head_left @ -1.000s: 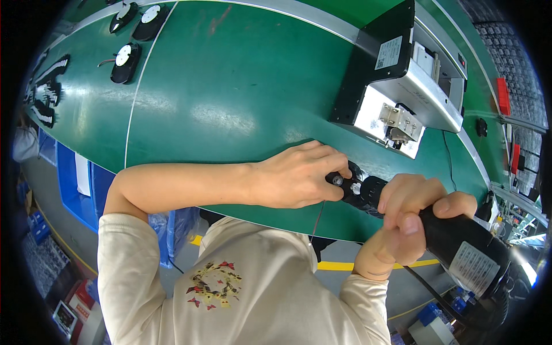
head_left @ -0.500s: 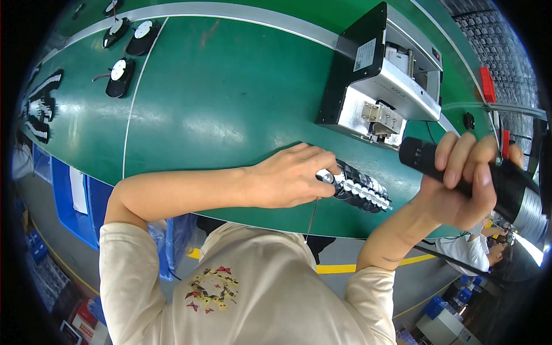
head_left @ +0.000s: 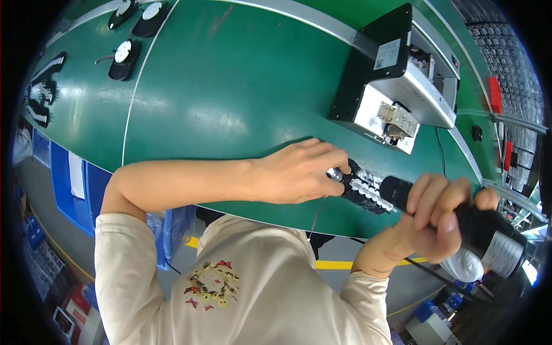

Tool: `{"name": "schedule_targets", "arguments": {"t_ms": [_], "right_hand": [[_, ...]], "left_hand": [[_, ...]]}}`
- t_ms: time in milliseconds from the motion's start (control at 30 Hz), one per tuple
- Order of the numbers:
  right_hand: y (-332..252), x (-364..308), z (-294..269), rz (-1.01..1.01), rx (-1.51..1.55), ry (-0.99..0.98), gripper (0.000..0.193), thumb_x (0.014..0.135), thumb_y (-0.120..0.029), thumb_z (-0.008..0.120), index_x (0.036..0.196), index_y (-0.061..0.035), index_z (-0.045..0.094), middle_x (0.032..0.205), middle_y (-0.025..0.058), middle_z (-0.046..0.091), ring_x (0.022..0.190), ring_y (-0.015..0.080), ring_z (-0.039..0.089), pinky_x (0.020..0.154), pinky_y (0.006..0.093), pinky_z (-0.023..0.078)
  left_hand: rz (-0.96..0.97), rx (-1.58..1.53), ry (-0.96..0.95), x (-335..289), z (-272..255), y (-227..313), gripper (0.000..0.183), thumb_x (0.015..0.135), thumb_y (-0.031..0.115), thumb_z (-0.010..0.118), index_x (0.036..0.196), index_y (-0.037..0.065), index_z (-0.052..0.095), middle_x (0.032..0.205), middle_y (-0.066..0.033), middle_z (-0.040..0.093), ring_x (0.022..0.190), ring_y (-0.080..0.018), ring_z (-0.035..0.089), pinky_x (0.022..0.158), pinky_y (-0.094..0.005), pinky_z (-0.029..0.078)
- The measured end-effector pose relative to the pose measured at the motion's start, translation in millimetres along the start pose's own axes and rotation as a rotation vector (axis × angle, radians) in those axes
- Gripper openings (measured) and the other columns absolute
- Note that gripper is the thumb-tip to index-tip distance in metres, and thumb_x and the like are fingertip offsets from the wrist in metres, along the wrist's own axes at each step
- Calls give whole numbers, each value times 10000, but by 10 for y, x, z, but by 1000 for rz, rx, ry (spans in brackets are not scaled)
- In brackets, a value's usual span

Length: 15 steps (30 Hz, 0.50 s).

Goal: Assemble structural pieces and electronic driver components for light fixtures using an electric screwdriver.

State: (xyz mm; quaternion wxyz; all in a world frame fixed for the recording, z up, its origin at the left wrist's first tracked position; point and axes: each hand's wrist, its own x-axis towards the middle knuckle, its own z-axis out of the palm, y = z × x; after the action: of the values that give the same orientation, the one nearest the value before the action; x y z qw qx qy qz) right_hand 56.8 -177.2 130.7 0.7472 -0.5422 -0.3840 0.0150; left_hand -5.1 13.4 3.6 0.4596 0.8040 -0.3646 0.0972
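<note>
My left hand point(head_left: 296, 172) lies across the near part of the green table, its thumb and fingers closed round the left end of a black segmented part point(head_left: 371, 192). A row of white pieces runs along this part, and a silver round tip shows at the thumb. My right hand point(head_left: 436, 214) is wrapped round a black corded electric screwdriver point(head_left: 494, 241), held tilted with its narrow nose toward the part's right end. In this view the nose overlaps that end; whether they touch I cannot tell. A thin dark wire point(head_left: 316, 215) hangs below my left hand.
A black and silver bench machine point(head_left: 382, 115) stands at the far right. Several black oval pieces with white discs point(head_left: 123, 53) lie at the far left, near black curved strips with white teeth point(head_left: 43, 92). Blue bins point(head_left: 72, 190) sit beyond the table's left edge.
The electric screwdriver has come down and left in my right hand, its nose now at the part's right end. My left hand keeps its grip. The whole view has shifted slightly.
</note>
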Motion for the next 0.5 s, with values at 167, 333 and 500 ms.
{"name": "schedule_targets", "arguments": {"t_ms": [167,333,500], "right_hand": [[14,-277,107,62,50,117,451,826,25,618,1193,-122,400,641,39,507,439,156,499,440,337,463],[139,-311,111,26,-21,17,414,836,-19,579,1218,-96,442,637,23,470,439,116,446,456,276,417],[117,-343,175,-23,-101,-175,393,832,23,579,1161,-101,405,662,38,505,474,128,513,452,296,468]], "left_hand": [[-13,17,40,-28,45,-25,139,780,138,685,916,131,716,1111,-73,564,1034,-247,567,869,-393,462],[-17,2,34,-23,30,-15,140,763,124,683,897,133,719,1106,-71,560,1041,-252,568,879,-395,470],[-54,-9,-43,-27,-28,19,222,701,127,758,921,135,731,1165,-79,567,1166,-320,560,934,-425,485]]}}
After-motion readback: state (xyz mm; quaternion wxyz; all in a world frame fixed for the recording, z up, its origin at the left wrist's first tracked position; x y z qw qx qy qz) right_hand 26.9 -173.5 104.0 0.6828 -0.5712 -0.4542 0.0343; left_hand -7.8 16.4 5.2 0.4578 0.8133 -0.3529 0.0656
